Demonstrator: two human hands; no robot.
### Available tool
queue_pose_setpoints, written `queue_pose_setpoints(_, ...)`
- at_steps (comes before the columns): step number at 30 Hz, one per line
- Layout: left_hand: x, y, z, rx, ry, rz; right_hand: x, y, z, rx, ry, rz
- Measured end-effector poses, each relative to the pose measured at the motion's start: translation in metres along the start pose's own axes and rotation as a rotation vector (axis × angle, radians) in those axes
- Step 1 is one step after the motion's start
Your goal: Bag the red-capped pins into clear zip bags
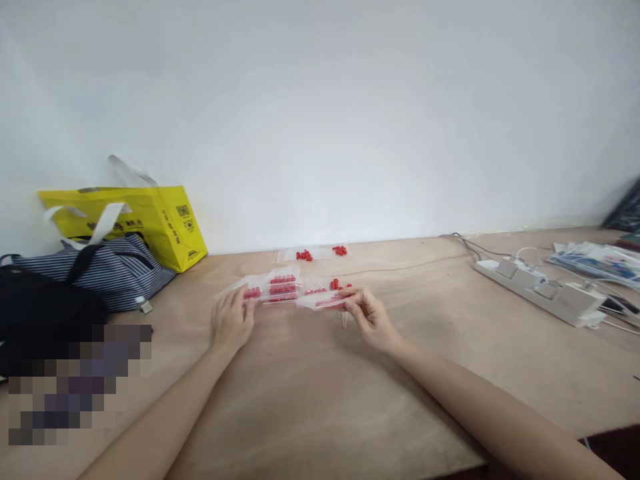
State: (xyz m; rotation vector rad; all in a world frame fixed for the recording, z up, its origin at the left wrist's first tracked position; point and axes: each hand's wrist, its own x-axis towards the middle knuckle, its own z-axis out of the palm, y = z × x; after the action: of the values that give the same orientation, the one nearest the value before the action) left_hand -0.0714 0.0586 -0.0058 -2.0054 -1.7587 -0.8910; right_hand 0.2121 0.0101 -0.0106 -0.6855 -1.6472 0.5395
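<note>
The right hand [373,323] has thumb and fingers clamped on the right end of a clear plastic packet [313,301] of red pieces, seemingly to keep its limp film from sagging. The left hand [233,320] touches another clear packet [253,291], perhaps steadying it; whether those fingers grip, I cannot tell. Beyond, a clear plastic sheet [323,254] bearing red clusters lies near the wall [325,133], apparently leaving the hands room.
</note>
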Motion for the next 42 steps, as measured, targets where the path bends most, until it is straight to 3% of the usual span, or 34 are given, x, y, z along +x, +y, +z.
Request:
queue_pose_setpoints(1,0.006,-0.01,0.005,0.085,-0.069,-0.096,0.006,0.003,-0.001,-0.027,-0.005,-0.027)
queue_pose_setpoints(3,0.017,-0.027,0.015,0.117,-0.118,-0.155,0.02,0.014,-0.001,-0.109,-0.023,-0.075)
queue_pose_setpoints(9,0.039,-0.061,0.027,0.081,-0.358,-0.154,0.055,0.059,0.015,-0.321,-0.152,-0.072)
queue_pose_setpoints(15,0.037,-0.065,0.02,0.086,-0.459,-0.185,0.049,0.07,0.014,-0.569,-0.322,-0.073)
queue_pose_setpoints(20,0.025,-0.06,0.008,0.161,-0.471,-0.248,0.027,0.056,-0.005,-0.688,-0.314,-0.137)
queue_pose_setpoints(24,0.002,-0.044,-0.019,0.332,-0.502,-0.232,0.007,0.043,-0.021,-0.651,-0.259,-0.167)
queue_pose_setpoints(28,-0.04,-0.011,-0.06,0.413,-0.561,-0.231,-0.008,0.034,-0.031,-0.62,-0.257,-0.159)
queue_pose_setpoints(31,-0.074,0.017,-0.081,0.327,-0.556,-0.056,-0.013,0.027,-0.03,-0.598,-0.26,-0.147)
queue_pose_setpoints(35,-0.099,0.05,-0.087,0.043,-0.542,0.232,-0.015,0.017,-0.022,-0.549,-0.277,-0.155)
queue_pose_setpoints(39,-0.094,0.075,-0.079,-0.137,-0.711,0.384,-0.017,0.011,-0.016,-0.524,-0.327,-0.178)
queue_pose_setpoints(42,-0.085,0.08,-0.075,-0.261,-0.78,0.465,-0.017,0.007,-0.016,-0.523,-0.352,-0.188)
